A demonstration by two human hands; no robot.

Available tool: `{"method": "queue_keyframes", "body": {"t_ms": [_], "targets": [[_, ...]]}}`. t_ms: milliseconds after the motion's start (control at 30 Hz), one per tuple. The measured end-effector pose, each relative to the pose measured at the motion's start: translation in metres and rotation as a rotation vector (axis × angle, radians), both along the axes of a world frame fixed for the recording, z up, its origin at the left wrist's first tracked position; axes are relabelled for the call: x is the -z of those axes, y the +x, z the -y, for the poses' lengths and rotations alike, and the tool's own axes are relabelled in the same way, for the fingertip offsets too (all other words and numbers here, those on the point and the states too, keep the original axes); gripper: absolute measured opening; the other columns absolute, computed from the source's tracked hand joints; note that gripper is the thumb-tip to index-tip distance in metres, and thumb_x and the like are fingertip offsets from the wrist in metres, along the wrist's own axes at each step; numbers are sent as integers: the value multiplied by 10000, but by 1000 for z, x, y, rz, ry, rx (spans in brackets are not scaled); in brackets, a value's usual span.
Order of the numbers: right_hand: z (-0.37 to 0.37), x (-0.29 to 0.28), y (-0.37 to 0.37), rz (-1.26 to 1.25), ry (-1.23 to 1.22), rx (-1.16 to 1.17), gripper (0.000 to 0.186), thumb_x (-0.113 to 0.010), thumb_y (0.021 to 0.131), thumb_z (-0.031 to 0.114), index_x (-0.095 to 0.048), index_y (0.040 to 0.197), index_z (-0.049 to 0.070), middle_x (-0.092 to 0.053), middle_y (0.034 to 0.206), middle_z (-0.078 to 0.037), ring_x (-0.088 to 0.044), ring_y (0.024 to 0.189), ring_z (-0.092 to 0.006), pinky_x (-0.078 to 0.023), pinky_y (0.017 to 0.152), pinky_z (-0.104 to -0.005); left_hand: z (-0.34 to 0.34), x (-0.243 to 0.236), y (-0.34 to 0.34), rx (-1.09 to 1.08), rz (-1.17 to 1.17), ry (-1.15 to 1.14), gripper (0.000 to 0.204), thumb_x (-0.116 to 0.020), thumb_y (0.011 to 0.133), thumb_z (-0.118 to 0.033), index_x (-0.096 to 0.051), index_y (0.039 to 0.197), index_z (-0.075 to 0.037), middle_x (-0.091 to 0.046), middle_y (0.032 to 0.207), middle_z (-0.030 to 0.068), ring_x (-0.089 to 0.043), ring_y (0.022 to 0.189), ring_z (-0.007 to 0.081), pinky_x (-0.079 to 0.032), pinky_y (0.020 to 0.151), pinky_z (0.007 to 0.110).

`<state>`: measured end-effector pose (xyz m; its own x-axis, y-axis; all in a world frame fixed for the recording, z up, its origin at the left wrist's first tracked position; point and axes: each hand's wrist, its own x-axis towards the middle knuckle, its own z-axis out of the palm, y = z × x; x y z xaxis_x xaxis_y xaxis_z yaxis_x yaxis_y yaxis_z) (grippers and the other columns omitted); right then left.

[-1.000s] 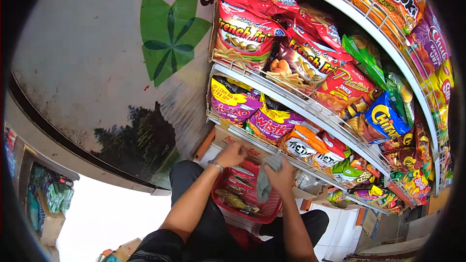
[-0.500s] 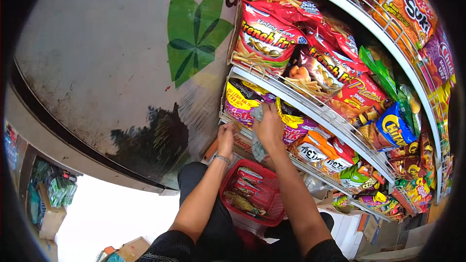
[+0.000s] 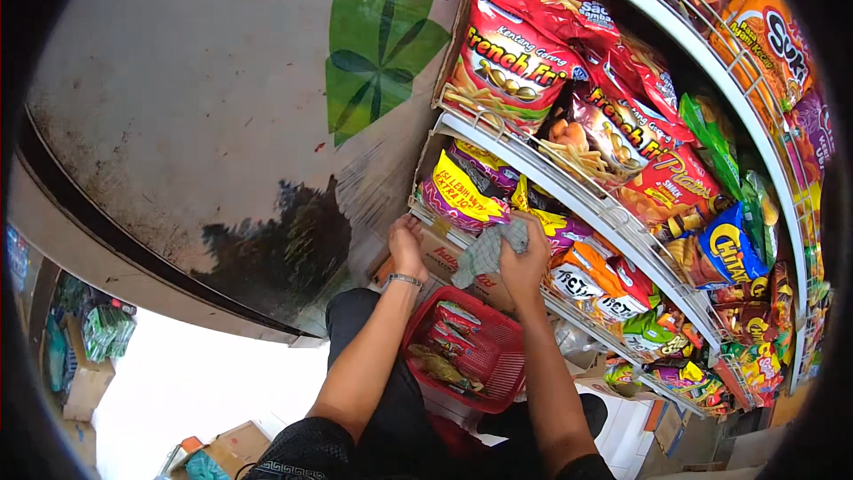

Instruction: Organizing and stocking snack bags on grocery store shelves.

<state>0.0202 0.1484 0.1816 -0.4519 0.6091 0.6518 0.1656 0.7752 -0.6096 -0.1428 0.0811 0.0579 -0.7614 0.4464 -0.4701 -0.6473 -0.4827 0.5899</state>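
A large pale panel (image 3: 178, 107), bent by the lens and bearing a green leaf shape (image 3: 378, 53), takes up most of the left side. Against it, on the right, stands a white snack rack (image 3: 582, 204), its curving tiers packed with bags. Pale floor (image 3: 195, 382) shows low on the left, where an opened cardboard box (image 3: 235, 449) sits.

The person crouches right up close to the rack, legs in dark trousers (image 3: 355, 329) and both forearms stretched out in front. Red bags (image 3: 511, 62) crowd one tier; below them come purple-and-yellow bags (image 3: 462, 200) and orange-and-white ones (image 3: 586, 276). A red plastic basket (image 3: 506, 347) rests low between the forearms, and behind it, under the bottom tier, I can see a brown carton (image 3: 444, 258).

A grey-green cloth (image 3: 493, 253) is bunched in front of the bottom tier's edge, just above the basket, its lower end hanging before the carton. The right hand (image 3: 526, 258) pinches it at its right side. The left hand (image 3: 407, 244) is near the left end of that tier, fingers curled; I can't tell from here whether they close on anything. Smaller still are the colourful packets (image 3: 458, 324) in the basket and the metallic wristband (image 3: 404, 279) on the left wrist.
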Motion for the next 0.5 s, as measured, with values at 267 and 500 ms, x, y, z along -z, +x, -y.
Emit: {"method": "queue_keyframes", "body": {"t_ms": [267, 500], "targets": [[24, 5, 42, -138, -88, 9, 355, -582, 696, -98, -603, 1045, -39, -645, 1064, -152, -626, 1026, -264, -453, 946, -349, 10, 24, -26, 84, 108, 231, 248, -487, 945, -289, -610, 1019, -87, -619, 938, 10, -567, 845, 130, -454, 764, 275], [34, -18, 123, 84, -140, -7, 335, -609, 736, -64, -649, 1059, 15, -671, 1036, -98, -624, 1013, -207, -456, 935, -327, 33, -18, -15, 214, -56, -42, 222, -562, 915, -269, -626, 981, -67, -627, 912, 28, -583, 824, 144, -489, 795, 289]]}}
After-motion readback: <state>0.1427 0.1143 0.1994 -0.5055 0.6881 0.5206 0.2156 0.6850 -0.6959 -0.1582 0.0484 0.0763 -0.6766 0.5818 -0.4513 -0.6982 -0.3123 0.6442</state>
